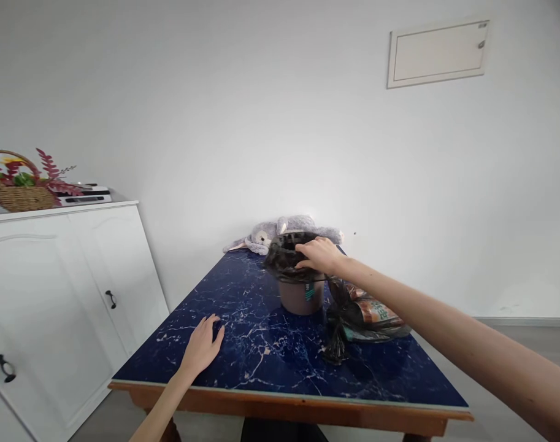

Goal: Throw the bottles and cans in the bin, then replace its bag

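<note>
A brownish bin [294, 299] lined with a black plastic bag [280, 261] stands on the blue marbled table [256, 362]. My right hand [320, 254] is at the bin's opening, over the right side of the liner. Its thumb and forefinger are apart, with the dark bag showing between them; the other fingertips are hard to make out. On the table's left part my left hand [203, 345] rests with fingers spread, holding nothing. Below my right forearm lies a knotted black bag [337, 334], with printed packaging [376, 311] visible through it.
Behind the bin, a grey plush toy [280, 228] lies against the wall. To the left stands a white cabinet [54, 294], topped by a wicker basket of flowers [26, 197] and a white device [89, 195]. A wooden edge [261, 402] runs along the table's front.
</note>
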